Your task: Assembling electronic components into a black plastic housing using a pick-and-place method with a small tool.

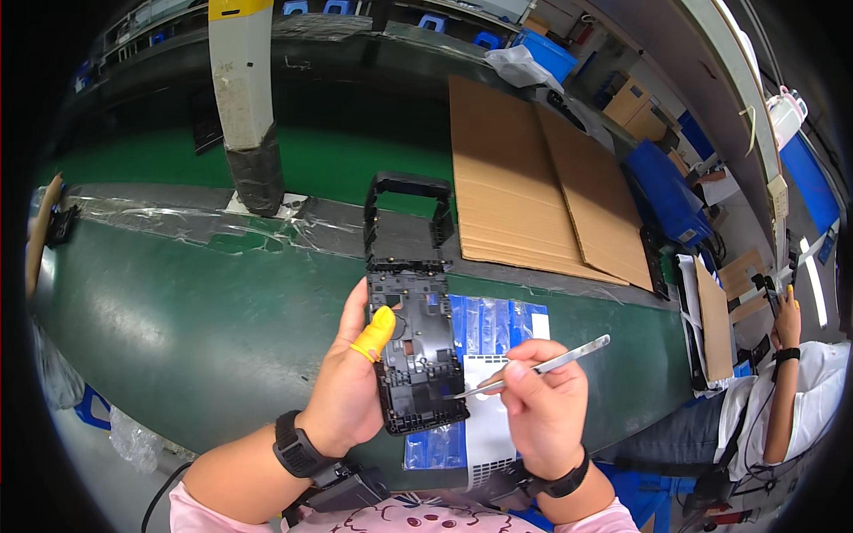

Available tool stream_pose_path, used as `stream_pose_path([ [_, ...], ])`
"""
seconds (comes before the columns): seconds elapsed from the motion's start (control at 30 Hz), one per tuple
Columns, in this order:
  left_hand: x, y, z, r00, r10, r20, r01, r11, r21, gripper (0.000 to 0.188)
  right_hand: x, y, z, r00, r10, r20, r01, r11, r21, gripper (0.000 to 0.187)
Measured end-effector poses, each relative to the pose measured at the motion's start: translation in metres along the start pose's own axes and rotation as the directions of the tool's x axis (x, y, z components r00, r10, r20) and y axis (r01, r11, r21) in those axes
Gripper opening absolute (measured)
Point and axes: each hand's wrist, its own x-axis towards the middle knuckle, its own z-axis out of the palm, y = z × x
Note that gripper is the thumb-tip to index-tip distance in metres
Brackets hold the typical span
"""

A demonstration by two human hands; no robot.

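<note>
My left hand (355,377) is closed round a long black plastic device housing (413,333), its thumb in a yellow finger cot pressed on the inner face. The housing is tilted up, with an open frame at its far end and moulded ribs and small parts inside. In my right hand (546,404) a pair of metal tweezers (569,357) is pinched, the tips at the housing's lower right part; whether they grip anything is too small to tell. Under the right hand lies a white sheet (487,426) with rows of dark slots, over blue-and-clear plastic bags (435,449).
Brown cardboard sheets (524,186) lie at the back of the green table (195,320). A grey post (244,98) rises at the back left. Papers and boards (706,320) stand at the right edge. Beyond them another person (791,391) in white holds up a hand.
</note>
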Motion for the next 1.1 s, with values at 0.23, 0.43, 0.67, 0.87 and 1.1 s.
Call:
stream_pose_path([
  [0.23, -0.006, 0.005, 0.005, 1.000, -0.018, 0.007, 0.018, 0.999, -0.043, 0.047, -0.002, 0.023, 0.017, 0.999, -0.042, 0.007, 0.042, 0.999, -0.024, 0.021],
  [0.43, -0.009, 0.007, 0.004, 1.000, -0.007, 0.011, 0.007, 0.998, -0.056, 0.049, -0.002, 0.025, 0.018, 1.000, -0.014, 0.008, 0.014, 0.998, -0.066, 0.021],
  [0.67, -0.008, 0.006, 0.006, 0.999, 0.033, 0.014, -0.033, 0.999, 0.018, 0.049, -0.001, 0.026, 0.023, 0.999, -0.038, -0.003, 0.038, 0.996, -0.082, 0.023],
  [0.87, -0.006, 0.005, 0.004, 0.999, 0.041, 0.000, -0.041, 0.999, 0.035, 0.049, 0.000, 0.029, 0.020, 1.000, -0.023, -0.012, 0.021, 0.992, -0.121, 0.022],
  [1.1, -0.005, 0.004, 0.005, 0.999, 0.044, 0.004, -0.045, 0.999, 0.031, 0.047, 0.000, 0.030, 0.019, 0.999, -0.051, -0.019, 0.049, 0.994, -0.099, 0.021],
])
